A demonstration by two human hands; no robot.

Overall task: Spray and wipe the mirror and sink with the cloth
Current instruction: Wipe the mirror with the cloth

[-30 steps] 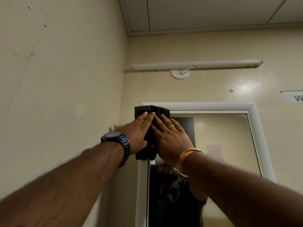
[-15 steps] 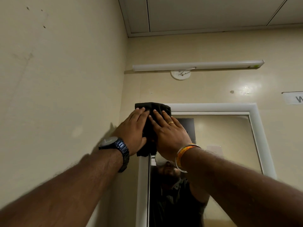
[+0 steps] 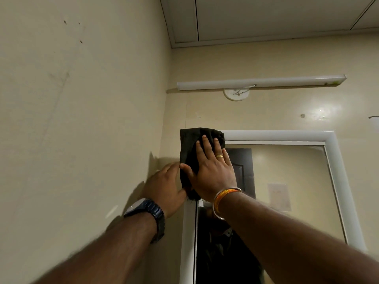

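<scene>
A dark cloth (image 3: 189, 146) covers the top left corner of the white-framed mirror (image 3: 291, 181). My right hand (image 3: 213, 171) lies flat on the cloth with fingers spread, pressing it against the frame and glass. My left hand (image 3: 164, 185), with a blue watch on the wrist, rests lower at the cloth's left edge, against the wall beside the frame. The sink and any spray bottle are out of view.
A cream side wall (image 3: 82, 119) runs close on the left. Above the mirror hangs a white tube light (image 3: 260, 82) with a round ceiling rose under it. A white sign edge (image 3: 374, 119) shows at far right.
Both hands lay on the cloth before. My left hand has slid down and left off the cloth's face to its edge, while the right hand stays pressed on the cloth at the mirror's corner.
</scene>
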